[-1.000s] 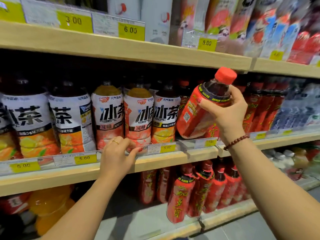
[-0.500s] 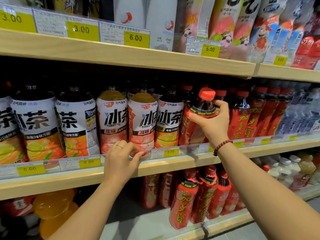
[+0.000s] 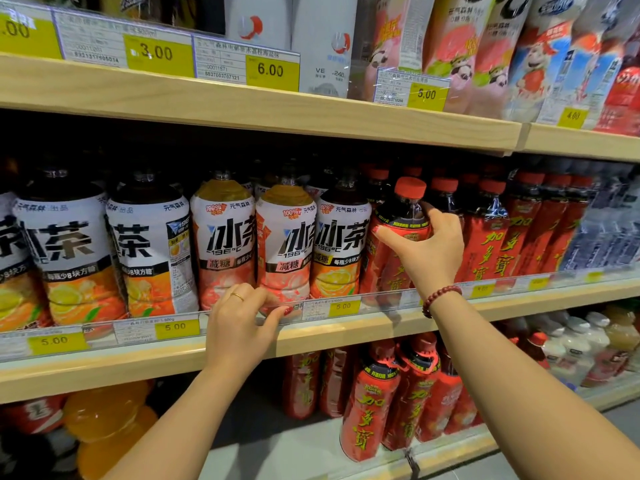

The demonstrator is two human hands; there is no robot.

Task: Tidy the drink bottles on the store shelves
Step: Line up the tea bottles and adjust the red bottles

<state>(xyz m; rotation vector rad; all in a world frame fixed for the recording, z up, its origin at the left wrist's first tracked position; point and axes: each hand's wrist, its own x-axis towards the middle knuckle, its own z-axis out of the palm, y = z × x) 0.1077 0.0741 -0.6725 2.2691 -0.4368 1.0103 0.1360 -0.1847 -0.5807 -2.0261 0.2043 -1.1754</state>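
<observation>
- Our right hand (image 3: 427,252) grips the red bottle (image 3: 394,226) at its shoulder, upright under our fingers.
- Our left hand (image 3: 242,323) hooks over the rail (image 3: 322,308).
- Letting go off-balance could tip it onto the tea bottle (image 3: 341,244) beside our fingertips.

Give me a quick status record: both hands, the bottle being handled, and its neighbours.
right hand: grips the red-capped bottle at its shoulder
red-capped bottle: roughly upright at the front of the middle shelf; cannot tell whether its base is set down
left of it: white-labelled tea bottle
right of it: matching red bottles in a row
left hand: fingers curled over the price rail, holds no bottle
</observation>
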